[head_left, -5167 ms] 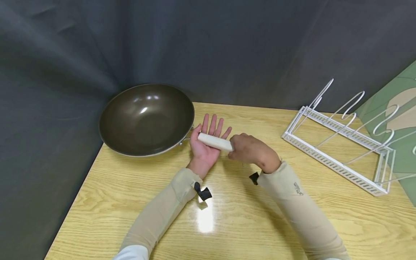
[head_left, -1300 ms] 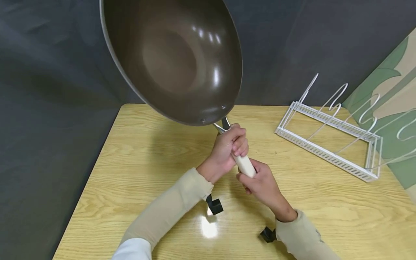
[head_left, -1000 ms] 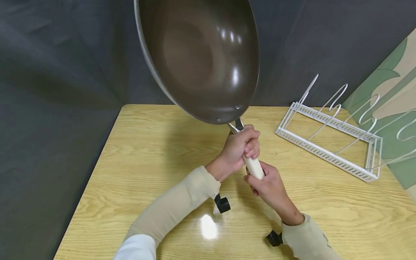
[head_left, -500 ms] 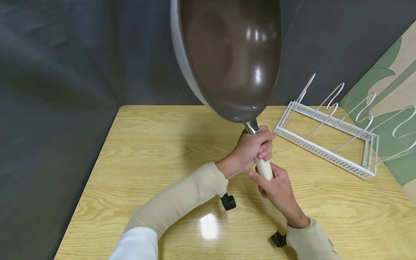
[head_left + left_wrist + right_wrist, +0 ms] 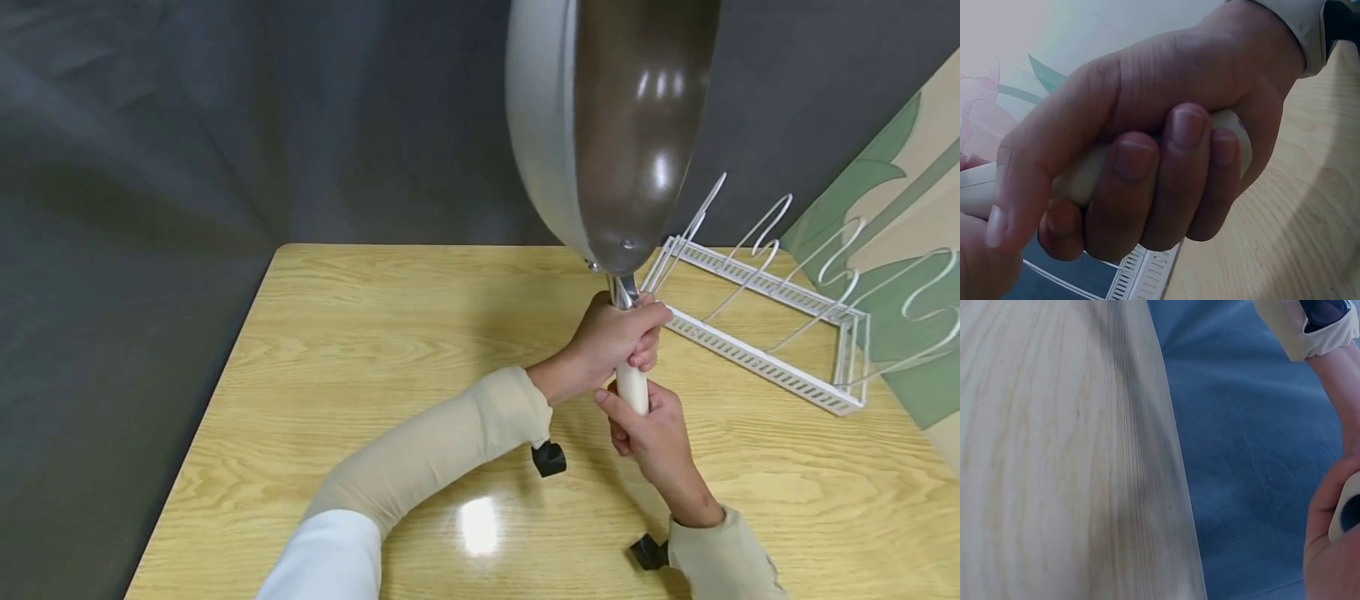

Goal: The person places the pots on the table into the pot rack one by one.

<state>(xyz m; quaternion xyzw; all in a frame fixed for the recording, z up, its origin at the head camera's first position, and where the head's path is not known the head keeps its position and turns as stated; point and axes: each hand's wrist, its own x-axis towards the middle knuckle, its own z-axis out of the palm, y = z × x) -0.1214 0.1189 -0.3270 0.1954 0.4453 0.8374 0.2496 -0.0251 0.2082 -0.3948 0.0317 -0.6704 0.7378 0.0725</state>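
Observation:
A large wok [image 5: 611, 125], dark brown inside and grey outside, is held upright in the air with its bowl facing right. Its cream handle [image 5: 632, 385] points down. My left hand [image 5: 618, 333] grips the handle's upper part just under the metal neck; the left wrist view shows those fingers [image 5: 1141, 181] curled round the handle [image 5: 1085, 178]. Below it, my right hand [image 5: 652, 421] grips the handle's lower end. In the right wrist view only the edge of that hand [image 5: 1332, 550] and the handle's end [image 5: 1349, 515] show.
A white wire rack [image 5: 780, 300] with curved dividers stands on the wooden table [image 5: 360, 333] at the right, just behind the wok's lower rim. Dark cloth hangs behind and to the left. A green patterned panel [image 5: 900, 250] rises at far right.
The wok went from lying on the table to upright in both hands. Over the last second it moved right toward the rack and turned more edge-on.

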